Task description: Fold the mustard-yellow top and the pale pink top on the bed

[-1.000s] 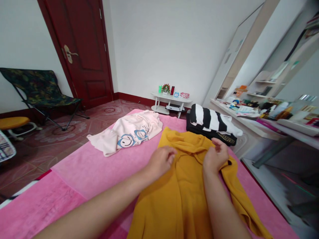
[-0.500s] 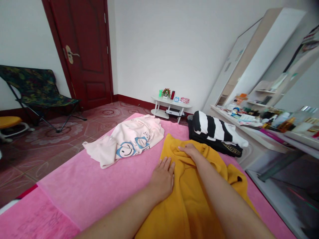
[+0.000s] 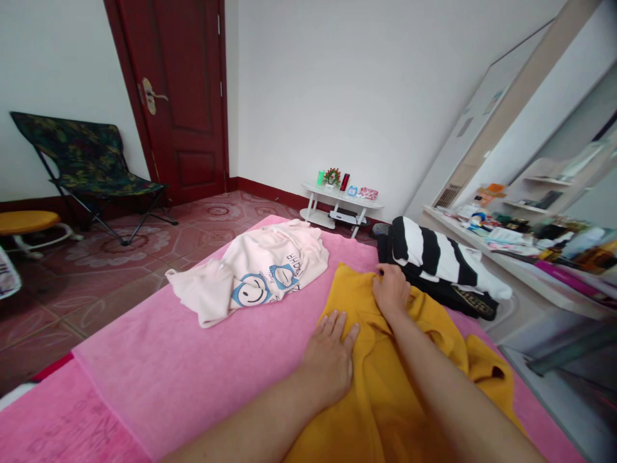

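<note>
A mustard yellow garment (image 3: pixel 385 392) lies spread on the pink bed cover (image 3: pixel 193 360) in front of me. My left hand (image 3: pixel 330 360) rests flat on the garment's left edge, fingers stretched out. My right hand (image 3: pixel 391 289) reaches further, to the garment's far edge, and its fingers are closed on a fold of the yellow cloth. A pale pink shirt with smiley faces (image 3: pixel 260 270) lies crumpled to the left of the yellow garment. A black and white striped garment (image 3: pixel 434 254) sits on a black one (image 3: pixel 463 297) just beyond my right hand.
A cluttered dresser shelf (image 3: pixel 520 244) and a mirror run along the right. A small white table (image 3: pixel 340 196) with small items stands by the far wall. At the left are a folding chair (image 3: pixel 91 167), a yellow stool (image 3: pixel 26 222) and a dark red door (image 3: pixel 183 96).
Both hands left the garment's collar area. The left hand opened and laid itself flat on the left edge. The right hand stretched forward to the far edge and gripped it.
</note>
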### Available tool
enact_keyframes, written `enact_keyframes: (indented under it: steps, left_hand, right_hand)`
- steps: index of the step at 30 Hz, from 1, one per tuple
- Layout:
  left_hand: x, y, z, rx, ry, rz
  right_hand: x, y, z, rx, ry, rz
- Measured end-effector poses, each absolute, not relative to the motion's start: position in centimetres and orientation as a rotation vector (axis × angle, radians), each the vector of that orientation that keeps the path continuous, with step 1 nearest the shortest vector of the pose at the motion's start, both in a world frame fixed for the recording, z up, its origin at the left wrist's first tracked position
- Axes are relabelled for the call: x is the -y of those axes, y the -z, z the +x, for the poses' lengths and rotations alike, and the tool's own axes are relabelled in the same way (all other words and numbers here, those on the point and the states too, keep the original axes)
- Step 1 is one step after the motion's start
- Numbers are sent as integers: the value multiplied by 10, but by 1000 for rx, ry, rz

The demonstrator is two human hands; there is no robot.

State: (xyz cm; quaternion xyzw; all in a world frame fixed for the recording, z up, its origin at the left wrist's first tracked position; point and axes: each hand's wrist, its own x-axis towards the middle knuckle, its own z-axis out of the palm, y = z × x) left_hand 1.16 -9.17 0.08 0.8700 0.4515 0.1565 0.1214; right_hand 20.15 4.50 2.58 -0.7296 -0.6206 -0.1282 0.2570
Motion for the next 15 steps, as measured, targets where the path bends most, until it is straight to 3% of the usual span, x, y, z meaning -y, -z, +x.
enact_keyframes:
  steps: [10,15]
  left_hand:
    - [86,10,12,-1323,-480,2558]
    - [85,12,11,-1313,-476,2554]
  right_hand:
    - [-43,-24,194,2338,-148,-1642]
    - [24,-43,202,2316,-74,-1430]
